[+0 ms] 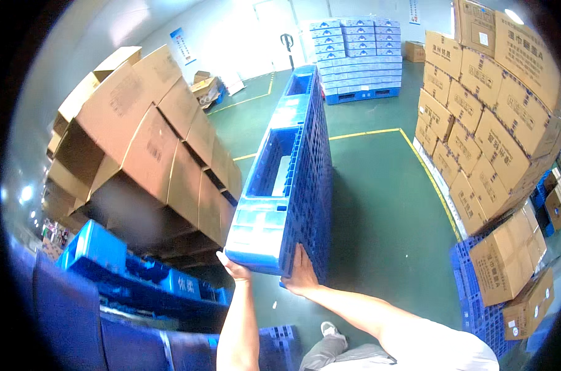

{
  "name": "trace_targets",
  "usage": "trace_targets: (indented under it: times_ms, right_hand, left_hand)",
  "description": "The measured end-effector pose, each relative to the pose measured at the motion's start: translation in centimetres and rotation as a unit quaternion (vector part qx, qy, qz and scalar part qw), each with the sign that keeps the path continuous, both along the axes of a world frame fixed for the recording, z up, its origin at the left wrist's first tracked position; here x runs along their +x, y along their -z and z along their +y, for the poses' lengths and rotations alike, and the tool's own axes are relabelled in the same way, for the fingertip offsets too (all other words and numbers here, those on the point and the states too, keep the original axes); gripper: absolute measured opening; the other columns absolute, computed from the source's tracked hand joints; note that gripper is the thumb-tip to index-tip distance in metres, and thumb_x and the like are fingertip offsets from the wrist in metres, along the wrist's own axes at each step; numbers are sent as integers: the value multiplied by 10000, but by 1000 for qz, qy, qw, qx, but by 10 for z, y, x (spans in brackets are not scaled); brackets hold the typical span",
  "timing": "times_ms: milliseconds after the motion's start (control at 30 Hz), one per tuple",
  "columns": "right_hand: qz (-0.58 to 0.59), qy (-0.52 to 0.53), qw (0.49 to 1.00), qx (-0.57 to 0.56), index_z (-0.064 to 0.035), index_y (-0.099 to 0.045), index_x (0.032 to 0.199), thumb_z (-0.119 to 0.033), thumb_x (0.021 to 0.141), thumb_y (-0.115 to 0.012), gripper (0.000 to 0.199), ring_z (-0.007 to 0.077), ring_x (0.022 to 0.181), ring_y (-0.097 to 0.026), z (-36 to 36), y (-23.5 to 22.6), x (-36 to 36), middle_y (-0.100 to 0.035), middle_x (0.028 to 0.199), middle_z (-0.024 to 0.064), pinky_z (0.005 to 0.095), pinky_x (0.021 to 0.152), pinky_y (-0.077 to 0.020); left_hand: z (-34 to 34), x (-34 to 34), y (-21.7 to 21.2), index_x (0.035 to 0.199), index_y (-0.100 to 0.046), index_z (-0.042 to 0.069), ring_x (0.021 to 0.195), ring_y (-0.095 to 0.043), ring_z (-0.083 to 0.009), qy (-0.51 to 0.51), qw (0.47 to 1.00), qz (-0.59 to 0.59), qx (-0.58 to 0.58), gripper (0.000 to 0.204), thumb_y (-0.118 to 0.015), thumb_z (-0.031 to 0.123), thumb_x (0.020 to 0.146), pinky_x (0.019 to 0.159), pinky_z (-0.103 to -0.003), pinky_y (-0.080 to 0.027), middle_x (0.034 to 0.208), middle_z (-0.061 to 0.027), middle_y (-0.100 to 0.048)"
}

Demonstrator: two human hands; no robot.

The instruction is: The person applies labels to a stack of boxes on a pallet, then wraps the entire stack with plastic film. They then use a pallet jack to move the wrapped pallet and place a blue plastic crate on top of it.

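Observation:
A blue plastic pallet [256, 226] is tipped up on its long side, its slotted edge facing up and running away from me. My left hand [234, 268] grips the near end at its left corner, thumb up along the side. On the right, my right hand [303, 273] holds the lattice face close to the same end, with the fingertips partly hidden against it. Both arms reach forward from the lower edge. The pallet's underside and its far lower end are out of sight.
Stacked brown cartons [151, 142] rise close on the left, above more blue pallets [126, 266]. Another carton stack [478, 117] lines the right, with loose cartons [497, 266] on a pallet nearer me. Ahead stand a loaded pallet [362, 68] and a dark handle [286, 42]. Yellow lines [438, 185] mark the green floor.

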State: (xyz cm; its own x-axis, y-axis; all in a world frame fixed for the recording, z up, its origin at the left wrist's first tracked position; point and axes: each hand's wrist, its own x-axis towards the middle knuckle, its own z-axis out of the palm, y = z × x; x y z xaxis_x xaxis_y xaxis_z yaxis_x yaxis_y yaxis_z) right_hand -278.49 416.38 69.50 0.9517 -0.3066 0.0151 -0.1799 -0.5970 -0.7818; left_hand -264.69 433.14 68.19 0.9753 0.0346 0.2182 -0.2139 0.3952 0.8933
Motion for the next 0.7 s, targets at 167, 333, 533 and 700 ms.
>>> trace_targets:
  times_ms: [167, 333, 533, 700]
  right_hand:
    - [0, 29, 999, 21, 29, -24, 1482, -288, 709, -735, 1098, 421, 1393, -213, -64, 1, 143, -141, 1519, 271, 452, 1156, -213]
    - [-18, 60, 998, 17, 15, -40, 1487, -297, 717, -723, 1076, 404, 1409, -187, -119, 9, 273, -151, 1521, 259, 445, 1168, -188]
    - [-99, 110, 989, -12, 17, -76, 1479, -275, 645, -753, 1112, 418, 1375, -238, -147, 27, 432, -183, 1498, 276, 458, 1141, -244]
    - [-138, 145, 980, 14, 69, -142, 1445, -349, 693, -723, 1039, 474, 1340, -269, -140, 39, 557, -213, 1471, 322, 526, 1121, -238]
  left_hand:
    - [-70, 151, -7, 1057, -554, 1, 940, -529, -195, 8, 999, 24, -29, 670, -187, 557, 995, 943, -349, -401, 1009, -92, -594]
    - [-138, 281, -12, 1080, -561, 10, 946, -525, -190, 34, 999, -12, 9, 669, -205, 571, 995, 954, -353, -388, 1009, -80, -597]
    - [-168, 465, -2, 1166, -548, 17, 1019, -528, -209, 122, 991, 47, -39, 633, -199, 520, 1008, 990, -373, -372, 1098, -96, -592]
    - [-159, 601, 21, 1203, -537, 34, 1145, -487, -236, 112, 984, 136, 7, 709, -158, 593, 988, 1054, -404, -333, 1259, -92, -541]
